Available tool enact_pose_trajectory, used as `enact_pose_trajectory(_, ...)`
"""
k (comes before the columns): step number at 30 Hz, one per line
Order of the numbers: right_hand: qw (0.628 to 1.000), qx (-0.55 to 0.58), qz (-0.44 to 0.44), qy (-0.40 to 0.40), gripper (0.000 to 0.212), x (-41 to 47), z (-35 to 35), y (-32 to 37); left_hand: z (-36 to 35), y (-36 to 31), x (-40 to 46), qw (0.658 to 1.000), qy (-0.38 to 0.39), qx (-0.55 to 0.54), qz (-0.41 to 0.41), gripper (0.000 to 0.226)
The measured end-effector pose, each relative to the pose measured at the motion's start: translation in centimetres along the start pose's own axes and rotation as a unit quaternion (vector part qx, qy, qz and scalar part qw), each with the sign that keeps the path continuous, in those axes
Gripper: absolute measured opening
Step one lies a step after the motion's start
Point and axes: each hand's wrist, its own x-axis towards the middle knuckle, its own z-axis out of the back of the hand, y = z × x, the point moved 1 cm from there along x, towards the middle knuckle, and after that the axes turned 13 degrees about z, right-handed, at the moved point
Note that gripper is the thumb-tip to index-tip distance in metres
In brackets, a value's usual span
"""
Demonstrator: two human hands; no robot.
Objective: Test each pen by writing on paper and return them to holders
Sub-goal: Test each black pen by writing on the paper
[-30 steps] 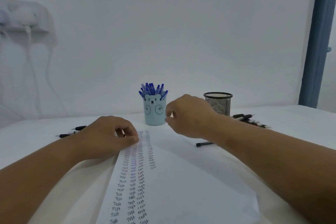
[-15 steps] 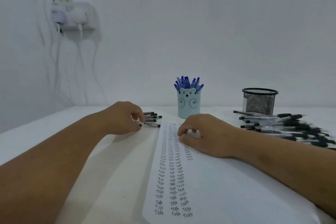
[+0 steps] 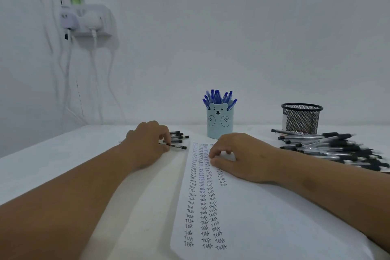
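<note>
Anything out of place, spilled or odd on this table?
Only one thing: the black wire-mesh holder looks empty while a heap of black-capped pens lies loose on the white table beside it. The light-blue bear cup stands upright, full of blue pens.

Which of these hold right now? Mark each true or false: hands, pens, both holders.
1. The left hand fingers pinch a black pen. True.
2. The bear cup holds black pens. False: it holds blue pens.
3. The right hand rests on the paper. True.
4. The mesh holder is full of pens. False: no pens show above its rim; a pile of black pens lies beside it.
</note>
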Motion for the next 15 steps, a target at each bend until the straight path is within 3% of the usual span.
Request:
enact_pose_trajectory(4, 1.000, 0.000, -0.003, 0.004, 0.024, 0.0, 0.0, 0.0, 0.6, 0.2, 0.3, 0.992, -0.063, -0.105, -0.025, 0.029)
enact_pose_trajectory(8, 1.000, -0.001, 0.005, 0.005, 0.024, 0.0, 0.0, 0.2, 2.7, -1.3, -0.5, 0.941, -0.176, -0.284, -0.055, 0.023)
enact_pose_trajectory(10, 1.000, -0.004, 0.005, 0.007, 0.024, 0.0, 0.0, 0.2, 3.3, -2.4, -0.8, 0.899, -0.173, -0.401, -0.009, 0.022)
enact_pose_trajectory(13, 1.000, -0.005, 0.005, 0.008, 0.024, 0.0, 0.0, 0.2, 3.6, -3.7, -0.7, 0.812, -0.105, -0.570, 0.065, 0.026)
enact_pose_trajectory(15, 1.000, -0.005, 0.005, 0.008, 0.024, 0.0, 0.0, 0.0, 3.8, -3.7, -0.6, 0.730, -0.029, -0.675, 0.103, 0.025)
